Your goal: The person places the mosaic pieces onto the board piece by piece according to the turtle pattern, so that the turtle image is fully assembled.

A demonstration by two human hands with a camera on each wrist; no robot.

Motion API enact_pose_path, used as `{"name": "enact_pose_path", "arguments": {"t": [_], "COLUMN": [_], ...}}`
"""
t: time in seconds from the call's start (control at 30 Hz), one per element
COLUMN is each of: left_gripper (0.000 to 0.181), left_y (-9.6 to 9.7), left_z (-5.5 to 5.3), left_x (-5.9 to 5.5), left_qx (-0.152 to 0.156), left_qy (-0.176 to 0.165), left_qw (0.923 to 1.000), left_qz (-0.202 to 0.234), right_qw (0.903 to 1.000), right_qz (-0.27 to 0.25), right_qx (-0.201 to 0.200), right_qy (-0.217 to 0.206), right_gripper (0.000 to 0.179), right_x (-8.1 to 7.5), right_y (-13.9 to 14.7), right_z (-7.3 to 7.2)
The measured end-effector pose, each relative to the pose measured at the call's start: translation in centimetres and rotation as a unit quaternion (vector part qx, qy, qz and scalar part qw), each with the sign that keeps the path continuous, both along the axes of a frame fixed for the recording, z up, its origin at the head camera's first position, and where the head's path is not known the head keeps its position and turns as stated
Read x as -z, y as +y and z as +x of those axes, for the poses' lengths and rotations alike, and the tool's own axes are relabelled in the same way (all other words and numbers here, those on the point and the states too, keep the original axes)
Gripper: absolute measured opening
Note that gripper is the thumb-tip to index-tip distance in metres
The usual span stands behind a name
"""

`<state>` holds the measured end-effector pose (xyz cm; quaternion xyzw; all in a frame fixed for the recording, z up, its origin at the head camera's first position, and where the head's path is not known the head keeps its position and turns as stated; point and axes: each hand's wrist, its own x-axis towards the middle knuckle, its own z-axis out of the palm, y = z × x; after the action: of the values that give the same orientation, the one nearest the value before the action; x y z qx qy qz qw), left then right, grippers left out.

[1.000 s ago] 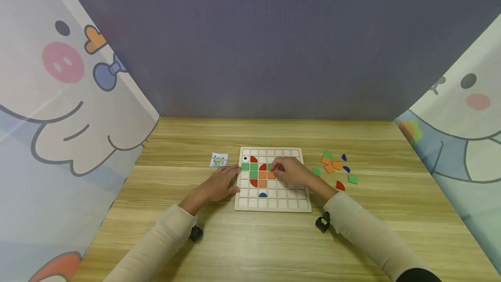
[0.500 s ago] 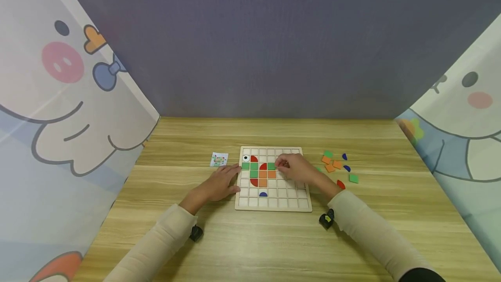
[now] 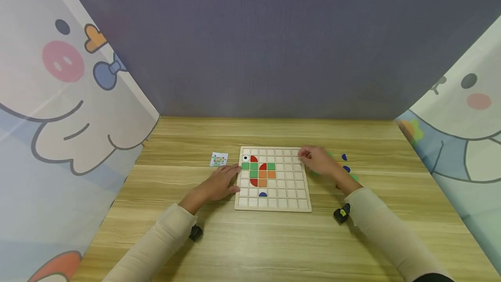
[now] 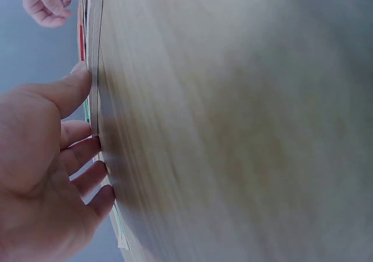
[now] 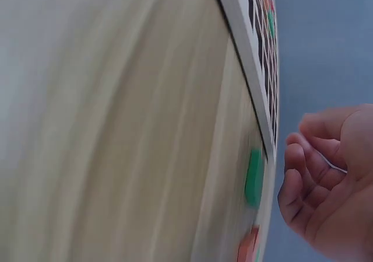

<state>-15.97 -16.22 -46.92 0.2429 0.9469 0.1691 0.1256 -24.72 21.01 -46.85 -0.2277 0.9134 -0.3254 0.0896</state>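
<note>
A pale wooden grid board [image 3: 282, 193] lies on the table. On its left part sit green squares [image 3: 271, 166], orange squares [image 3: 262, 182], red quarter circles [image 3: 254, 182], a white eye tile [image 3: 245, 159] and a blue half circle [image 3: 263, 194]. My left hand [image 3: 221, 182] rests at the board's left edge, fingers extended and thumb against the side. Above the board's upper right edge is my right hand [image 3: 318, 160], its fingers loosely bent with nothing visible between them. It partly hides the loose pieces at the right. In the right wrist view a green piece [image 5: 254, 177] lies beside the board.
A small printed pattern card [image 3: 218, 159] lies left of the board. Blue half circles [image 3: 344, 157] lie on the wooden table [image 3: 250, 247] at the right, beyond my right hand. A dark panel [image 3: 250, 55] rises behind the table, with cartoon-printed curtains [image 3: 78, 142] at both sides.
My right hand has left the green square in the row beside the red quarter circle and moved right, to the board's right edge. The left hand stays in place.
</note>
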Motion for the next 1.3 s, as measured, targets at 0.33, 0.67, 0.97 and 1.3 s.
{"name": "enact_pose_path", "arguments": {"t": [0.33,0.67,0.97,1.3], "left_gripper": [0.068,0.068,0.069,0.068], "left_y": [0.0,0.1,0.0,0.0], "left_z": [0.0,0.1,0.0,0.1], "left_x": [0.0,-0.2,0.0,0.1], "left_qx": [0.004,0.005,0.003,0.005], "left_qy": [0.004,0.007,0.006,0.009], "left_qw": [1.0,1.0,1.0,1.0], "left_qz": [0.001,-0.003,-0.003,0.0], "right_qw": [0.9941,0.9859,0.981,0.983], "right_qz": [0.063,0.12,0.165,0.145], "right_qx": [0.073,0.11,0.1,0.112], "right_qy": [0.049,0.039,0.012,-0.012], "right_gripper": [0.023,0.032,0.039,0.034], "right_x": [0.6,0.6,0.3,0.3], "right_y": [4.0,5.6,6.4,6.5], "right_z": [-1.0,-1.1,-1.3,-1.3]}}
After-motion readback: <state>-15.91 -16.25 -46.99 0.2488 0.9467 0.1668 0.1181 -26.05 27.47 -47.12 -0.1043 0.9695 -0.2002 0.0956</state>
